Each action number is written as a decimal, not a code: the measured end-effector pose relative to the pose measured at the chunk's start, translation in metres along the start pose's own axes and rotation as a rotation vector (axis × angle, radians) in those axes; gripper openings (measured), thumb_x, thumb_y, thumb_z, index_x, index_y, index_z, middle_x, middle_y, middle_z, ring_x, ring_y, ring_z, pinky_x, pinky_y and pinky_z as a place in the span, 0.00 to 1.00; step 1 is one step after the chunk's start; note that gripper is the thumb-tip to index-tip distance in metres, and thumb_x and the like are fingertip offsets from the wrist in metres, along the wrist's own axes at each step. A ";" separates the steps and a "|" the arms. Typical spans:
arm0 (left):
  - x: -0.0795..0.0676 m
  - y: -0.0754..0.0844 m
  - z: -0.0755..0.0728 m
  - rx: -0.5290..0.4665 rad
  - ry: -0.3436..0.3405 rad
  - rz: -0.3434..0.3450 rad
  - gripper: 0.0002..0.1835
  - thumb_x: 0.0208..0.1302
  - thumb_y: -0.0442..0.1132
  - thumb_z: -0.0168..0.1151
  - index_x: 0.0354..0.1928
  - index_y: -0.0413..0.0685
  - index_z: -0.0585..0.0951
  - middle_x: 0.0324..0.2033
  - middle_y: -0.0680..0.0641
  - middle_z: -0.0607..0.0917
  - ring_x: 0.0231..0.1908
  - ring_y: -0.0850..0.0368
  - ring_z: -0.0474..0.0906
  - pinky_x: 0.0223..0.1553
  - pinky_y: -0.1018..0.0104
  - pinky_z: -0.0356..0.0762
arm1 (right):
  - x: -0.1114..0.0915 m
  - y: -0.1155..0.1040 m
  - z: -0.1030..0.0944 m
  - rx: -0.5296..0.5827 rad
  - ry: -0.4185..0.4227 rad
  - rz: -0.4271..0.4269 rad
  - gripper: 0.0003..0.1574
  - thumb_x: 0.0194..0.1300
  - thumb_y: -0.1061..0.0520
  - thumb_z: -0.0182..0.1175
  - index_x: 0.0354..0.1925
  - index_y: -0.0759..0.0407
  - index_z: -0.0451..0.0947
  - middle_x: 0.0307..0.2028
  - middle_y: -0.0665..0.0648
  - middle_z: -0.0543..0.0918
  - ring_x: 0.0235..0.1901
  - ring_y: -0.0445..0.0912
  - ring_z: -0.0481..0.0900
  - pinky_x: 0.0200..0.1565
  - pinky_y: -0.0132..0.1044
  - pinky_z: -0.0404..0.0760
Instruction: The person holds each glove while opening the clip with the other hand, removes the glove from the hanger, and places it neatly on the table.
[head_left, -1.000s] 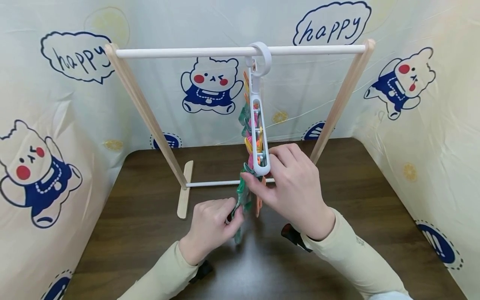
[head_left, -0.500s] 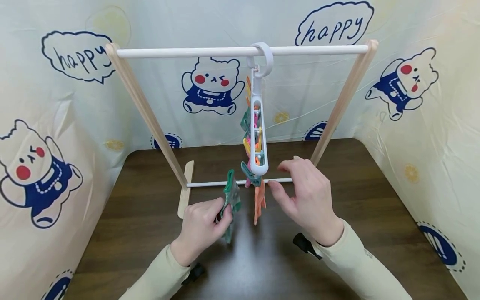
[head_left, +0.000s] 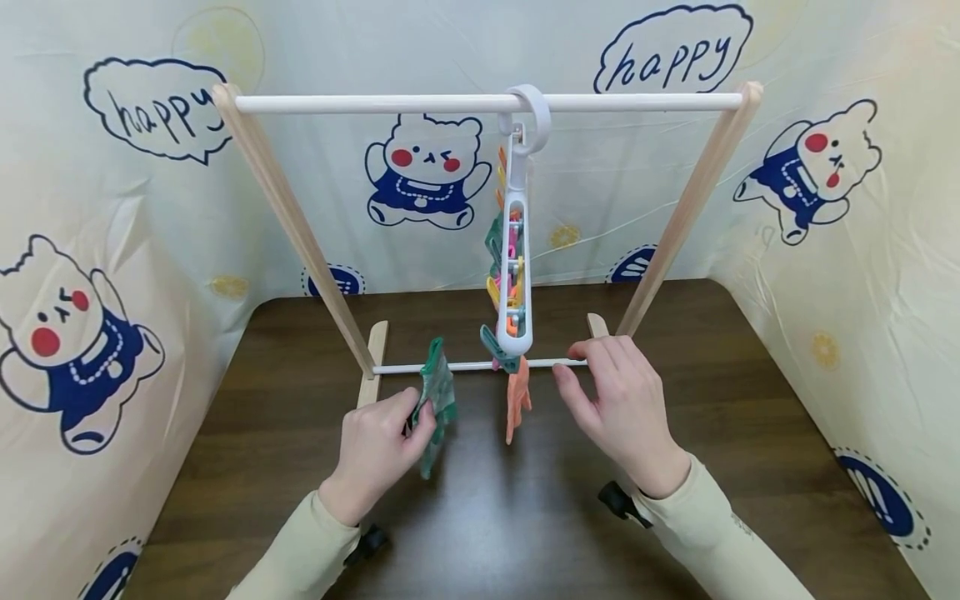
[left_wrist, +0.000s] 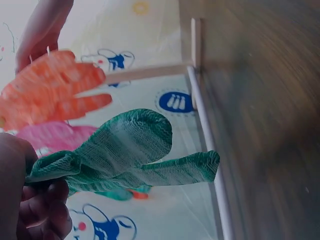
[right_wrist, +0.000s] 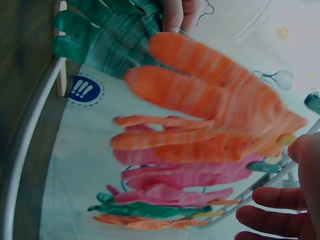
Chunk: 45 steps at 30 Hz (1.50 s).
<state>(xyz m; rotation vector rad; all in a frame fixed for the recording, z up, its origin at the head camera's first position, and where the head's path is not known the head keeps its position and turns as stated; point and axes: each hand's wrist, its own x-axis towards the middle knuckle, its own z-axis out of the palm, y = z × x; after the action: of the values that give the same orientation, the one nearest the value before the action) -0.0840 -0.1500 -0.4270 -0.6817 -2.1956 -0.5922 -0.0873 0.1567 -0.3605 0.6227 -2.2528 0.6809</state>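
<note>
clearly, the left hand (head_left: pixel 378 446) pinches a green glove (head_left: pixel 438 392) between thumb and fingers, left of centre in the lower half of the head view, well apart from the white hanger (head_left: pixel 515 275). right of centre, the right hand (head_left: pixel 622 408) has its thumb and fingers apart, near the orange glove (head_left: pixel 517 400) hanging at the hanger's near end. a teal clip (head_left: pixel 498 350) sits by that end. the hanger's hook loops over the white top rod (head_left: pixel 375 104) of a wooden frame (head_left: pixel 296 233), upper centre. in the right wrist view, pink gloves (right_wrist: pixel 192 177) hang behind the orange one, lower middle. the brown tabletop (head_left: pixel 480 542) fills the bottom of the head view.
</note>
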 end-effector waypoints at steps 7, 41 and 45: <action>-0.009 -0.018 -0.009 0.036 -0.067 -0.096 0.13 0.65 0.41 0.57 0.22 0.50 0.70 0.14 0.59 0.62 0.12 0.66 0.56 0.14 0.72 0.49 | -0.011 0.010 0.005 -0.015 -0.026 0.015 0.30 0.78 0.36 0.51 0.41 0.60 0.81 0.34 0.56 0.84 0.35 0.51 0.77 0.35 0.48 0.79; -0.028 -0.101 -0.066 0.228 -0.137 -0.405 0.02 0.63 0.35 0.64 0.33 0.44 0.84 0.18 0.49 0.79 0.14 0.57 0.66 0.13 0.62 0.59 | -0.039 0.038 0.020 -0.086 -0.047 0.008 0.15 0.72 0.50 0.59 0.35 0.60 0.83 0.32 0.57 0.84 0.33 0.53 0.78 0.35 0.49 0.79; -0.031 -0.110 -0.070 0.248 -0.126 -0.423 0.03 0.64 0.35 0.63 0.33 0.46 0.84 0.19 0.48 0.80 0.14 0.54 0.68 0.13 0.61 0.58 | -0.040 0.039 0.021 -0.087 -0.036 0.007 0.14 0.71 0.52 0.59 0.34 0.60 0.83 0.32 0.56 0.84 0.32 0.53 0.78 0.34 0.49 0.78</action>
<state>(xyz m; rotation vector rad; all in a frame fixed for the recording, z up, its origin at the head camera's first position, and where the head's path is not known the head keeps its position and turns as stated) -0.0991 -0.2838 -0.4295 -0.1250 -2.4978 -0.4800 -0.0947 0.1824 -0.4139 0.5896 -2.3050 0.5760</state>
